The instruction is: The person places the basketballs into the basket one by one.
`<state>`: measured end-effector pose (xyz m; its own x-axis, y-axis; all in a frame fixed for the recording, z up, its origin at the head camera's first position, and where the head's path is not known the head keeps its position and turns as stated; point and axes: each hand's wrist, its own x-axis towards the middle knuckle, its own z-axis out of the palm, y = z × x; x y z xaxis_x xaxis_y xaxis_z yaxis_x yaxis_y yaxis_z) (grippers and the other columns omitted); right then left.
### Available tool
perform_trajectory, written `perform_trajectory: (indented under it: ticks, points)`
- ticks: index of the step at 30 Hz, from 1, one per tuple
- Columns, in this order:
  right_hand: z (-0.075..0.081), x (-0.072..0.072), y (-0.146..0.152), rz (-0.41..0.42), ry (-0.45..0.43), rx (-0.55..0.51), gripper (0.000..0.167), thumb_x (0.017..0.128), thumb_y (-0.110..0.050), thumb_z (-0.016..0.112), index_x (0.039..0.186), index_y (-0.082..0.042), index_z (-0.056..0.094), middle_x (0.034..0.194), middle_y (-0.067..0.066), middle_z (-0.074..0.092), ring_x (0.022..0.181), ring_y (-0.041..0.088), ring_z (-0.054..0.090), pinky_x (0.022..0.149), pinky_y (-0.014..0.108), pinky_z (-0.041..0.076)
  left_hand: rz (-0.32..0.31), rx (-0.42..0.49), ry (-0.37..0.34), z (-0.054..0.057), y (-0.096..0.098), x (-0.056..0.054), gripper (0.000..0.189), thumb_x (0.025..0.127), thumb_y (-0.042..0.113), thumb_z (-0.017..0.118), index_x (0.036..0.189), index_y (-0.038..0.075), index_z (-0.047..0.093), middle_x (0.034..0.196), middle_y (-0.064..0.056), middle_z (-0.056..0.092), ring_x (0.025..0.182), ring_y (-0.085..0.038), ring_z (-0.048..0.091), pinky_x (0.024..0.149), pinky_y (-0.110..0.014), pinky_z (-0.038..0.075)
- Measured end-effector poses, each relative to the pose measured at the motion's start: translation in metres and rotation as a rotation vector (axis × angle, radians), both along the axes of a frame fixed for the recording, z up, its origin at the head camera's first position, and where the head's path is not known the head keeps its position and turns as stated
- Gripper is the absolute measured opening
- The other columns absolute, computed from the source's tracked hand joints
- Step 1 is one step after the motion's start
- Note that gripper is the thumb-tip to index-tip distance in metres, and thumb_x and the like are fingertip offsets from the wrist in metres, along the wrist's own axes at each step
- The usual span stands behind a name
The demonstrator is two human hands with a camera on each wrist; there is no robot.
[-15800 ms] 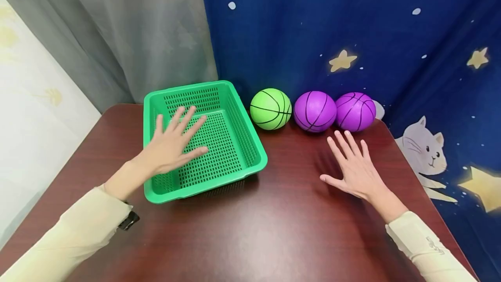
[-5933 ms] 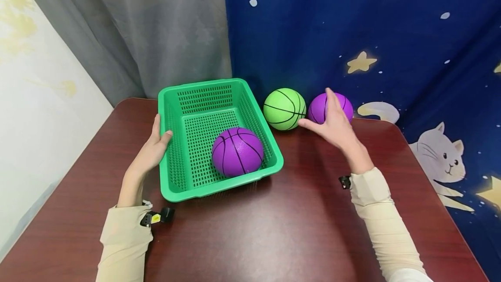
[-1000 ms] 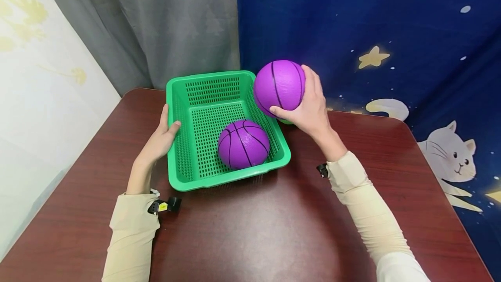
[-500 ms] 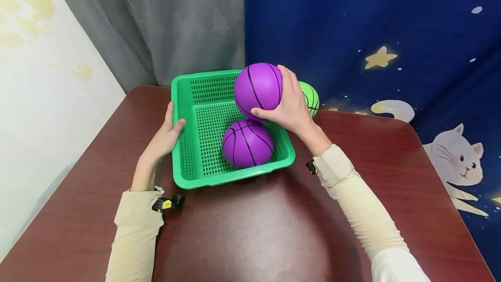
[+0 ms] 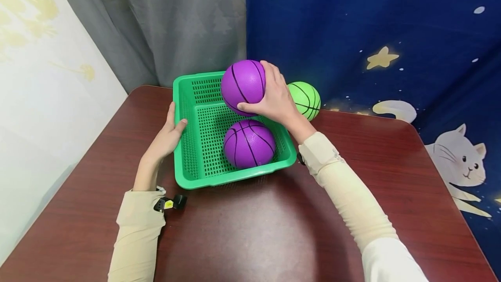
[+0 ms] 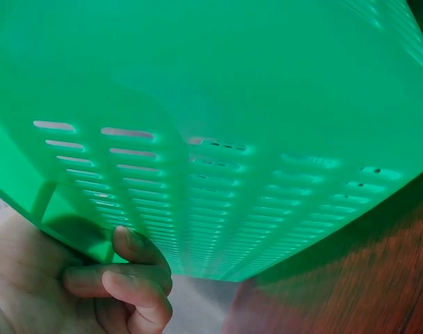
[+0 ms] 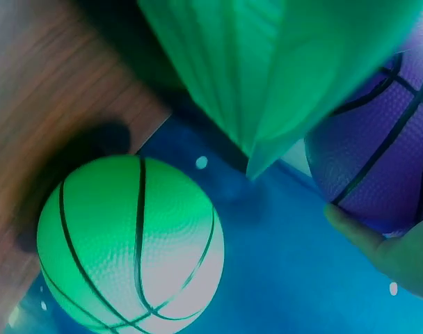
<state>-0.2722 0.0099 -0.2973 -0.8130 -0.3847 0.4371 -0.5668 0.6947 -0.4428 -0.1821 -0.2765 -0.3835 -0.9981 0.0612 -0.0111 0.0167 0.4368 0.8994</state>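
My right hand (image 5: 275,97) grips a purple basketball (image 5: 242,84) from its right side and holds it above the back part of a green plastic basket (image 5: 235,178). A second purple basketball (image 5: 249,144) lies inside, toward the basket's front right. At the left rim my left hand (image 5: 166,136) pinches the basket, thumb over the edge; in the left wrist view its fingers (image 6: 138,289) curl under the rim against the slotted outer wall. Beyond my right hand, a green basketball (image 5: 306,99) sits on the table outside the basket, partly hidden by the hand.
The brown table (image 5: 375,164) has its far edge along a blue star-patterned curtain (image 5: 332,25) and a grey curtain (image 5: 188,21). A white wall (image 5: 51,99) stands to the left. Small black devices are strapped at both wrists.
Over the last second my right hand has carried the purple basketball leftward over the basket, uncovering the green basketball. The other purple basketball was placed in the basket earlier. My left hand keeps its hold.
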Motion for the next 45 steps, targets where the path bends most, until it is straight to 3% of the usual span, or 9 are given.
perform_trajectory:
  ticks: [6, 9, 15, 24, 32, 45]
  points:
    - [-0.002, -0.012, -0.007, 0.013, -0.052, 0.071, 0.114, 0.056, -0.064, 0.077, 0.143, -0.010, 0.026, 0.142, 0.006, 0.032, 0.120, 0.025, 0.036, 0.093, 0.040, 0.039, 0.002, -0.009, -0.016, 0.002, -0.002, 0.000, 0.067, 0.103, 0.031, 0.029, 0.145, 0.022, -0.022, 0.152, -0.002, -0.020, 0.138, -0.023, -0.008, 0.108, -0.052, 0.004]
    - [-0.004, -0.016, -0.011, 0.041, -0.050, 0.127, 0.115, 0.056, -0.064, 0.076, 0.143, -0.009, 0.026, 0.141, 0.008, 0.032, 0.118, 0.027, 0.038, 0.091, 0.040, 0.040, 0.001, -0.004, -0.024, 0.008, 0.000, 0.003, 0.067, 0.103, 0.029, 0.029, 0.145, 0.019, -0.022, 0.152, -0.004, -0.019, 0.138, -0.024, -0.008, 0.108, -0.052, 0.004]
    - [-0.007, -0.020, -0.022, 0.089, -0.022, 0.265, 0.118, 0.057, -0.068, 0.073, 0.145, -0.007, 0.022, 0.142, 0.011, 0.031, 0.120, 0.030, 0.038, 0.091, 0.041, 0.042, 0.000, -0.013, -0.003, 0.002, -0.001, 0.001, 0.067, 0.103, 0.032, 0.029, 0.145, 0.022, -0.022, 0.152, -0.001, -0.019, 0.138, -0.021, -0.009, 0.108, -0.051, 0.005]
    - [-0.013, -0.033, -0.038, 0.117, -0.119, 0.462, 0.119, 0.059, -0.070, 0.071, 0.148, -0.013, 0.016, 0.145, 0.009, 0.026, 0.126, 0.029, 0.031, 0.093, 0.045, 0.039, 0.006, -0.008, -0.007, 0.002, 0.000, 0.003, 0.068, 0.102, 0.038, 0.028, 0.146, 0.021, -0.021, 0.152, 0.001, -0.019, 0.138, -0.021, -0.007, 0.108, -0.052, 0.006]
    - [-0.025, -0.045, -0.040, 0.163, -0.108, 0.622, 0.119, 0.061, -0.069, 0.070, 0.146, -0.004, 0.018, 0.143, 0.017, 0.028, 0.124, 0.036, 0.035, 0.100, 0.044, 0.033, 0.008, 0.002, -0.020, 0.002, 0.004, 0.002, 0.067, 0.102, 0.037, 0.029, 0.145, 0.026, -0.021, 0.152, 0.006, -0.018, 0.138, -0.017, -0.007, 0.108, -0.050, 0.007]
    - [-0.032, -0.048, -0.044, 0.161, -0.128, 0.652, 0.123, 0.060, -0.074, 0.067, 0.147, -0.004, 0.015, 0.145, 0.018, 0.025, 0.124, 0.039, 0.032, 0.099, 0.047, 0.033, 0.022, -0.002, -0.011, -0.001, 0.003, 0.000, 0.068, 0.102, 0.034, 0.031, 0.146, 0.024, -0.020, 0.152, 0.004, -0.017, 0.138, -0.018, -0.005, 0.108, -0.050, 0.007]
